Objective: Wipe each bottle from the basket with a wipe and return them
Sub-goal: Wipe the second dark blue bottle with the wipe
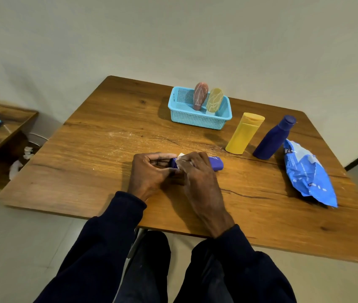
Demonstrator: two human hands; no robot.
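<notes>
A purple tube-shaped bottle (216, 164) lies sideways on the wooden table (108, 149) near its middle. My left hand (149, 173) grips its left end. My right hand (197, 171) is wrapped over its middle and pinches a white wipe (181, 155) against it, hiding most of the bottle. The light blue basket (197, 120) stands at the back, with a reddish-brown bottle (200, 96) and a pale yellow bottle (214, 100) upright inside. A yellow bottle (244, 133) and a dark blue bottle (275, 137) stand on the table to the right of the basket.
A blue wipes packet (309, 173) lies near the table's right side. A low wooden shelf (5, 125) with a bag on it stands to the left, and white crumpled wipes (17, 165) lie on the floor beside it.
</notes>
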